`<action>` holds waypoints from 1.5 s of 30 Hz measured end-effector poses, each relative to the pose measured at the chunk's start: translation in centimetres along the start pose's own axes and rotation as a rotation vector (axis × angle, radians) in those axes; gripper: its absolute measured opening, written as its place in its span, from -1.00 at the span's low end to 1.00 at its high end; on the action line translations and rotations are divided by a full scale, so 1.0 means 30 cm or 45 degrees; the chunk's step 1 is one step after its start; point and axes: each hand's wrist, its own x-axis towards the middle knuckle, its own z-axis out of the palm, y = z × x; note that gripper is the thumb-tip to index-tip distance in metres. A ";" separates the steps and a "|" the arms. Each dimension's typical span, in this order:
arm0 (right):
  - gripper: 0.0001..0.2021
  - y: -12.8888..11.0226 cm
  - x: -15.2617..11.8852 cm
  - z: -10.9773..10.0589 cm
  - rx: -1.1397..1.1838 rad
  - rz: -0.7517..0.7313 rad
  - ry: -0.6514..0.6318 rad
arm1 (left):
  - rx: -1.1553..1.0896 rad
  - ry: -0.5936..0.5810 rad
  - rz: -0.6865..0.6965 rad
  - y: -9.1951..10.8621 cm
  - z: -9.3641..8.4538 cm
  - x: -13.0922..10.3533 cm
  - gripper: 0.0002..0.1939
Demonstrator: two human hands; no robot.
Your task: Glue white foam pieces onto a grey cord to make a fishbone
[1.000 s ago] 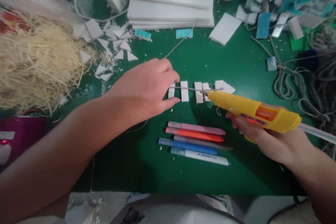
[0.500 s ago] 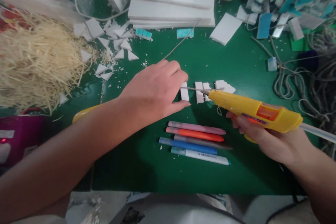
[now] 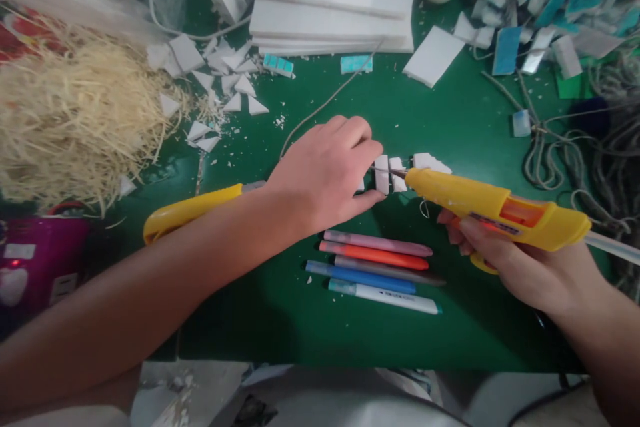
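Observation:
My right hand (image 3: 500,247) grips a yellow hot glue gun (image 3: 490,203), its metal nozzle touching or just over a small white foam block (image 3: 398,175). My left hand (image 3: 335,170) is bent over the row, fingers closed on a thin grey cord (image 3: 320,107) that crosses the blocks. Its thumb and forefinger tips sit at the two ends of another white block (image 3: 381,177); a further block is mostly hidden beneath the hand. A jagged white foam piece (image 3: 430,163) lies at the right end. The exact finger contact is hidden.
Several markers (image 3: 375,260) lie in front of the blocks. A yellow-handled cutter (image 3: 195,210) rests under my left forearm. Behind are white foam sheets (image 3: 335,13) and foam scraps (image 3: 233,67). Straw (image 3: 80,127) is heaped left, grey cord bundles (image 3: 545,153) right.
My left hand has slid right along the row, from the leftmost block to the one beside it, covering the first. The cord bows out more behind it. The glue gun stays nearly in place.

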 end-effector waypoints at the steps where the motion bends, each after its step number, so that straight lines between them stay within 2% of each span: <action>1: -0.70 -0.008 0.003 0.004 0.088 0.055 -0.004 | 0.008 -0.009 -0.003 -0.002 -0.005 -0.001 -0.66; 6: -0.78 -0.008 0.000 0.011 0.304 0.246 -0.024 | 0.029 -0.085 -0.046 -0.005 -0.028 -0.004 -0.64; 11: -0.80 0.001 -0.006 0.009 0.267 0.272 -0.058 | 0.001 -0.079 -0.044 -0.009 -0.027 -0.003 -0.62; 17: -0.78 0.022 -0.020 -0.002 0.137 0.175 -0.141 | -0.009 -0.032 -0.002 -0.012 -0.013 -0.006 -0.65; 23: -0.72 0.036 -0.020 -0.022 -0.021 -0.010 -0.229 | -0.036 0.021 0.070 -0.022 -0.017 -0.021 -0.65; 27: -0.73 0.021 -0.018 -0.013 -0.057 -0.062 -0.180 | -0.020 0.061 0.129 -0.028 -0.015 -0.026 -0.73; 34: -0.68 -0.025 -0.012 0.013 -0.145 -0.196 -0.055 | -0.018 0.046 0.131 -0.034 -0.015 -0.026 -0.72; 45: -0.71 0.001 -0.015 0.003 -0.170 -0.229 -0.141 | 0.006 0.019 0.130 -0.032 -0.016 -0.023 -0.78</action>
